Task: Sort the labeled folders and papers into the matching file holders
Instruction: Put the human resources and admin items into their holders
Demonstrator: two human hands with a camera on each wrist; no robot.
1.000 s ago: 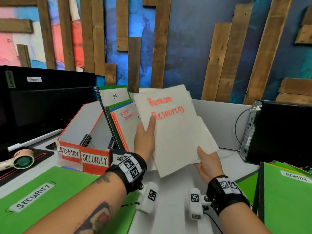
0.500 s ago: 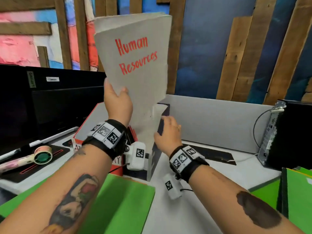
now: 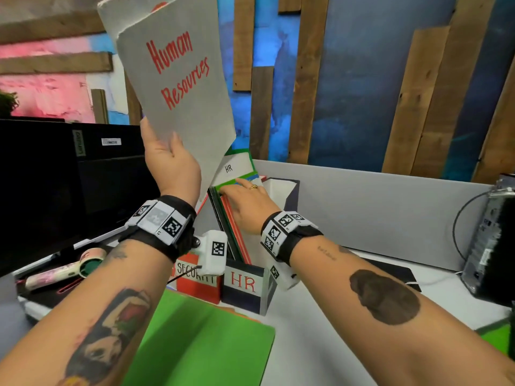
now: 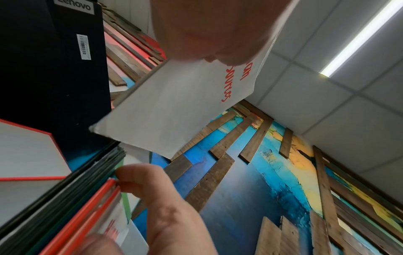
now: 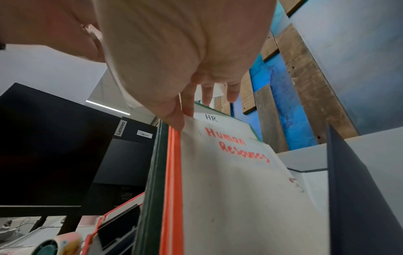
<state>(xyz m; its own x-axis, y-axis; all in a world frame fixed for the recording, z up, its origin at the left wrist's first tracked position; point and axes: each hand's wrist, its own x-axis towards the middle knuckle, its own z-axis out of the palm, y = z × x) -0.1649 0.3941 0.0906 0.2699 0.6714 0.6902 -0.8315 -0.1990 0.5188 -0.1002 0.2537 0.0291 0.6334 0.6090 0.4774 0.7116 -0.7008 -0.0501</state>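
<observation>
1. The paper [image 3: 172,87] is a stiff-looking grey-white sheet with "Human Resources" handwritten on it in red marker, the words slanting upward. Its top edge looks ragged, and a second sheet shows behind it at the top left.
2. The left hand [image 3: 170,162] holds the paper up in the air by its lower edge, thumb on the near face and fingers behind, clamped on it. The paper's lowest corner hangs just above the files in the HR holder [image 3: 245,285].
3. The HR holder is a dark blue box with a white label lettered "HR" in red. It stands on the desk [image 3: 320,330], touching the red holder [image 3: 195,282] labelled "SECURITY" on its left.
4. Inside it stand dark green and orange folders [image 5: 172,172], a sheet [image 5: 235,181] also marked "Human Resources", and a green folder [image 3: 237,165] tabbed "HR" at the back.
5. The right hand [image 3: 245,201] rests on the files' top edges, fingers mostly straight and slightly apart, thumb tip against the orange edges; it grips nothing.
6. A green folder lies flat on the desk in front [image 3: 200,338].
7. A black monitor [image 3: 55,185] stands to the left.
</observation>
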